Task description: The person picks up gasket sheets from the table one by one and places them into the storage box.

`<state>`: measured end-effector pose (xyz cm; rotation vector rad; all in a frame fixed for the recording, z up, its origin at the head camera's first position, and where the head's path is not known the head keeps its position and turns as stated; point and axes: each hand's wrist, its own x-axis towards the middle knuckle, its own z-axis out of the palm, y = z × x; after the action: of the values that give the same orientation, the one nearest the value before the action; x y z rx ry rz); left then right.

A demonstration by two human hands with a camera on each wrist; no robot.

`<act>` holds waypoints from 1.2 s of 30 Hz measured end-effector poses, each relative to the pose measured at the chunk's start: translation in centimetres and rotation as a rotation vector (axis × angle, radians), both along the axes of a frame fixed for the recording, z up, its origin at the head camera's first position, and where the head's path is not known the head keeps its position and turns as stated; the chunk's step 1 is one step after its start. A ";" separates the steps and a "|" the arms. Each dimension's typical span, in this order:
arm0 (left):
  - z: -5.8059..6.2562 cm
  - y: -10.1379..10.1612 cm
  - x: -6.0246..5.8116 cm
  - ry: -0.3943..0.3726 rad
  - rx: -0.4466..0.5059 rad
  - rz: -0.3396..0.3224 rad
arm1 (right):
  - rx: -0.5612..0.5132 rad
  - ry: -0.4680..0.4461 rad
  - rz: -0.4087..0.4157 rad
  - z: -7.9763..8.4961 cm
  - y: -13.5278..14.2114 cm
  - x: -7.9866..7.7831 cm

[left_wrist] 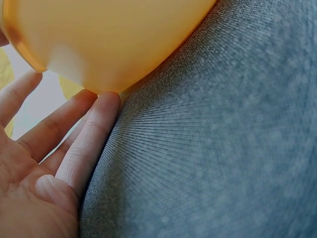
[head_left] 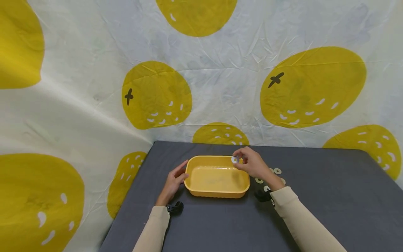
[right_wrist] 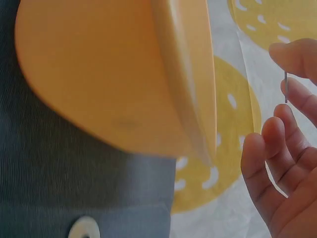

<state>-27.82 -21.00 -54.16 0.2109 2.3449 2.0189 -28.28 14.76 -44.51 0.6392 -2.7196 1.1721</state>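
A yellow rectangular plastic tray (head_left: 217, 193) stands on the dark grey cloth, seen from outside in both wrist views. At its left end my left hand (head_left: 173, 182) holds the rim with the thumb, while the fingers (left_wrist: 81, 144) rest against the outer wall. Over the tray's far right corner, my right hand (head_left: 252, 162) pinches a flat pale washer (head_left: 235, 159) between thumb and fingertips. The right wrist view has that washer (right_wrist: 286, 88) edge-on, as a thin line. The other right fingers are apart from it.
Several pale washers (head_left: 277, 171) lie on the cloth right of the tray, partly behind my right hand and wrist. One washer (right_wrist: 84, 228) shows at the bottom of the right wrist view. A white curtain (head_left: 220, 91) with yellow fruit prints hangs behind the table (head_left: 340, 196).
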 end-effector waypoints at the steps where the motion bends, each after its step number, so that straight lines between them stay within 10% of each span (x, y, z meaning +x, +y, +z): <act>1: 0.0 0.0 0.0 -0.002 0.001 0.001 | 0.001 -0.004 0.004 0.0 -0.3 -0.1; 36: 0.2 0.1 -0.1 0.000 -0.019 0.009 | 0.033 -0.072 0.021 -0.3 -10.4 -1.1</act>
<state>-27.93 -20.95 -54.01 0.1996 2.3675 2.0000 -29.37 4.31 -44.79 0.6438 -2.8039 1.1801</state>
